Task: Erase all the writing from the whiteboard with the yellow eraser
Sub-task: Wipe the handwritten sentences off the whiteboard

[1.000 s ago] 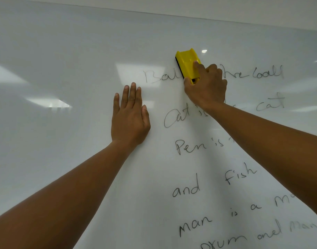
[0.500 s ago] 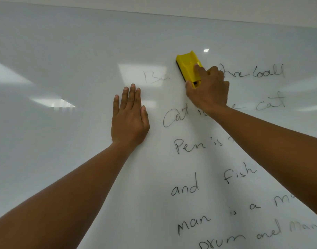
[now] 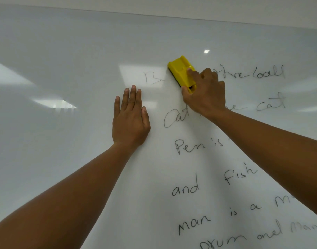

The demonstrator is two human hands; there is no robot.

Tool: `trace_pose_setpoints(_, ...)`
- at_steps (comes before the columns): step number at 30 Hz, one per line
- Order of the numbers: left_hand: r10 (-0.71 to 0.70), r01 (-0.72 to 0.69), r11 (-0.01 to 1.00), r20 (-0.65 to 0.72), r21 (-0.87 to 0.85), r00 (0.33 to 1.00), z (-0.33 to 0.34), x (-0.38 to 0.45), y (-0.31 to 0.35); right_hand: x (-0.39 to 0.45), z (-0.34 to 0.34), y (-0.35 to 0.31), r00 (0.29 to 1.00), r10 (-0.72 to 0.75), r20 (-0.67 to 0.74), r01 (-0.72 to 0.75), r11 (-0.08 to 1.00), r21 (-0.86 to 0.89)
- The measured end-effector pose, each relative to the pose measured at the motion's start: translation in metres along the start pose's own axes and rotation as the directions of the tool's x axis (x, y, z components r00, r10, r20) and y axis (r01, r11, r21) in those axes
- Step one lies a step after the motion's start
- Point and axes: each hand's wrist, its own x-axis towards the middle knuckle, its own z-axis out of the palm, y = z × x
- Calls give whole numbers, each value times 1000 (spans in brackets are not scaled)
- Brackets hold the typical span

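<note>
A person's left hand (image 3: 130,119) lies flat on the whiteboard (image 3: 64,51), fingers straight and together, while at its one o'clock the right hand (image 3: 205,95) grips the yellow eraser (image 3: 181,71) against the top line of handwriting (image 3: 188,146), beside a faint "B".

Single head-worn view, close to the whiteboard (image 3: 67,51), angled slightly upward along both forearms.
</note>
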Motion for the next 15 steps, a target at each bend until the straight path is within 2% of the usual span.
trace_pose_setpoints(2, -1, 1, 1000, 0, 4, 1000, 0, 0, 0, 5, 0, -1, 995, 100, 11, -100, 994, 47)
trace_pose_setpoints(4, -1, 1, 1000, 0, 9, 1000, 0, 0, 0, 8, 1, -7, 993, 116, 34, -119, 988, 96)
trace_pose_setpoints(10, -2, 2, 1000, 1, 3, 1000, 0, 0, 0, 0, 5, -15, 989, -147, 23, 142, 979, 144)
trace_pose_setpoints(13, -5, 5, 1000, 2, 4, 1000, 0, 0, 0, 2, 6, -10, 989, -146, -7, 146, 985, 88)
trace_pose_setpoints(15, -4, 4, 1000, 1, 2, 1000, 0, -1, 0, 6, 7, -9, 998, -58, -25, 60, 996, 69)
